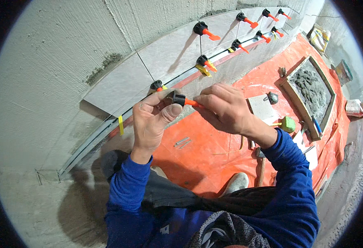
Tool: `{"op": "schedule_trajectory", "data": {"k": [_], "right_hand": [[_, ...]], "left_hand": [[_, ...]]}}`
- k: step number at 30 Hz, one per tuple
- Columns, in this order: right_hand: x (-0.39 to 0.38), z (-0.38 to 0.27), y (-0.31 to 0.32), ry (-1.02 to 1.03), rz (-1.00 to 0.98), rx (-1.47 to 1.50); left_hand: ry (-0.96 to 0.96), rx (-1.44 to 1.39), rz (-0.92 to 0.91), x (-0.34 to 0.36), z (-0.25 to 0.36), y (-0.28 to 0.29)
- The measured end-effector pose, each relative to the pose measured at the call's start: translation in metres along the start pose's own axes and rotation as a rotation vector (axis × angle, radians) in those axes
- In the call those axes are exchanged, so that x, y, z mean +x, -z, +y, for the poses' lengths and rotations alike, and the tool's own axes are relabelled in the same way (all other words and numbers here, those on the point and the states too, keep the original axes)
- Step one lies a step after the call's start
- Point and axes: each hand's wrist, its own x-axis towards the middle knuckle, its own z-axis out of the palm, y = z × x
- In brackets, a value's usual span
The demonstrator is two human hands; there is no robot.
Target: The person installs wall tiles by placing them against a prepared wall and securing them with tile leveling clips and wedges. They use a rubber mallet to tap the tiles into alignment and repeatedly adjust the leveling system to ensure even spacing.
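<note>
Between my two hands is a tile leveling clip point(179, 99) with a black round cap and an orange handle. My left hand point(153, 118) pinches the black cap between thumb and fingers. The fingers of my right hand point(226, 106) close round the orange handle end. Just behind my left fingertips, another black and orange leveler point(156, 85) sits at a joint of the grey wall tiles point(121, 82). Several more levelers, such as one at the upper tile edge point(201, 29), stand along the joints of the tile row.
A metal rail point(76, 159) runs under the tiles, with yellow wedges point(121, 125) along it. Orange sheeting point(181, 153) covers the floor. On it lie a mortar trough point(301, 101), a notched trowel point(260, 108), a green sponge point(288, 124) and a hammer point(260, 165).
</note>
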Motion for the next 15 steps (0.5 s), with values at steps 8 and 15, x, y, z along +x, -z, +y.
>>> {"op": "schedule_trajectory", "data": {"k": [8, 15], "right_hand": [[0.002, -0.018, -0.010, -0.601, -0.117, 0.842], [-0.004, -0.012, -0.009, -0.903, -0.299, 1.394]], "left_hand": [[-0.073, 0.032, -0.051, 0.000, 0.007, 0.012], [-0.013, -0.072, -0.147, 0.000, 0.007, 0.013]]}}
